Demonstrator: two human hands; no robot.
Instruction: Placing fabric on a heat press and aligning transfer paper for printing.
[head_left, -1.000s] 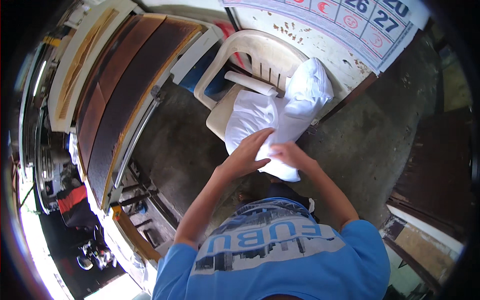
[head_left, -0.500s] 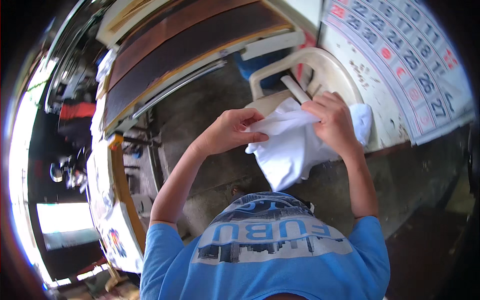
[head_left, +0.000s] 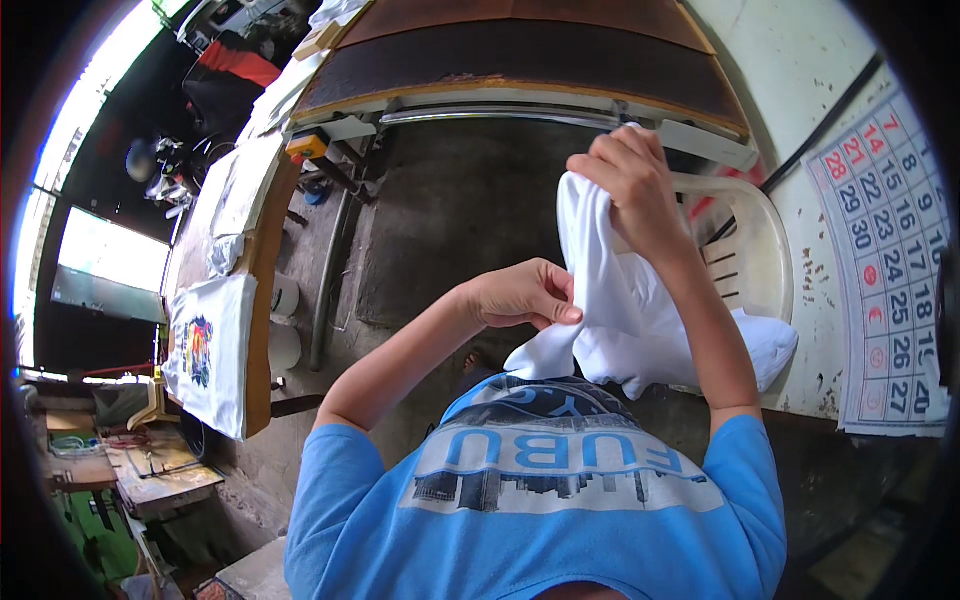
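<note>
A white cloth [head_left: 610, 290], perhaps a garment, hangs in folds in front of my chest. Its upper end is gripped in my right hand [head_left: 632, 185], which is raised with the fingers curled. Lower and to the left, my left hand [head_left: 525, 295] pinches the cloth's edge between thumb and fingers. The rest of the fabric spreads rightward over the front of a white plastic chair [head_left: 775, 235], where a bunched white part [head_left: 765, 345] lies. Most of the chair's seat is hidden by the cloth and my right forearm.
A long dark-topped table [head_left: 510, 65] with a metal rail stands ahead. On the left, another table [head_left: 262, 330] carries a white printed shirt [head_left: 210, 340]. A wall calendar [head_left: 885, 270] hangs at the right. White buckets [head_left: 284, 342] sit below the left table.
My right hand has lifted the cloth's end, so it now hangs more upright. My left hand has moved lower along the edge. The whole view has turned, and the white stick by my right hand no longer shows plainly.
</note>
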